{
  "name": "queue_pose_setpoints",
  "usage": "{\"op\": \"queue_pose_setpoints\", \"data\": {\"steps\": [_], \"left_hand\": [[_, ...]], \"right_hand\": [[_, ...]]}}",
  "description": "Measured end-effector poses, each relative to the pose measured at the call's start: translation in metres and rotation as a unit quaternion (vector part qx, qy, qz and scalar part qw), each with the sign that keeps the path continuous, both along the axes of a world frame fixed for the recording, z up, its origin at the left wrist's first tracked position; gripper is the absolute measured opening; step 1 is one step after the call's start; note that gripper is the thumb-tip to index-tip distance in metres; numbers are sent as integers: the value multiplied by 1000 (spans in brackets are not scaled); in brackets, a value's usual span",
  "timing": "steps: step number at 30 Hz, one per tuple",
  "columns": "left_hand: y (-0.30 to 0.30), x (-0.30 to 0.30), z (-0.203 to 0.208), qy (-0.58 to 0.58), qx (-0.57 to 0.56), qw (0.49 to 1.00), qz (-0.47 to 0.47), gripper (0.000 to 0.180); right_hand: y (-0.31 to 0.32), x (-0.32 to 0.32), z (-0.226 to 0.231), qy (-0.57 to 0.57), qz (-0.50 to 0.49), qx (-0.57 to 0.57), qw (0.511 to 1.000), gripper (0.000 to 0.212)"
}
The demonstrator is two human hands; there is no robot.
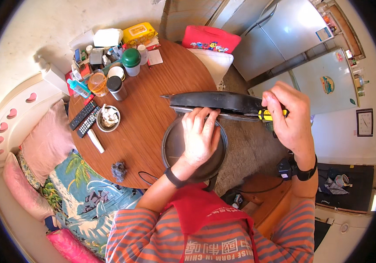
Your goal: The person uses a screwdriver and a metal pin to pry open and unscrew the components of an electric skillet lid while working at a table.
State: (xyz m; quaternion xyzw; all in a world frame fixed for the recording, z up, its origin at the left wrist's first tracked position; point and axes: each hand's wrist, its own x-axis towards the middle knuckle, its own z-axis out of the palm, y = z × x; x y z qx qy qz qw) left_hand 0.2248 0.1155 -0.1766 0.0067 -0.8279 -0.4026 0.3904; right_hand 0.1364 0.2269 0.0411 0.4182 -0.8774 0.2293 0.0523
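A black round appliance, like an electric griddle, stands at the table's right edge. Its lower pan [173, 142] lies flat, and its raised lid [223, 99] is seen nearly edge-on behind it, with a gap along the lid's rim. My left hand [200, 136] reaches over the pan, fingers bent at the rim by this gap and thumb apart from them; some fingertips are hidden. In my closed right hand [288, 113] is a yellow-and-black screwdriver [265, 115], pointing left at the lid's right end. The screwdriver's tip cannot be made out.
On the round wooden table [153, 118] stand a green-lidded container [131, 61], a dark-capped jar [116, 87] and a bowl [108, 119] with crumpled tissue. Remote controls [83, 115] and a scouring ball [118, 171] lie nearby. A dark cord [146, 175] runs beside the pan. A bed adjoins at left.
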Motion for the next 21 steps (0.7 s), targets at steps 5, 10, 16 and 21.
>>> {"op": "queue_pose_setpoints", "data": {"steps": [5,10,16,21], "left_hand": [[4,12,5,-30,26,999,10,57],[0,13,8,-31,33,999,13,52],[-8,22,11,-35,37,998,25,46],[-18,0,16,-32,46,998,30,33]], "right_hand": [[-5,15,-1,14,11,13,1000,11],[-8,17,-3,26,26,-7,999,9],[-15,32,-4,47,59,42,996,10],[-26,8,0,48,26,27,998,15]]}}
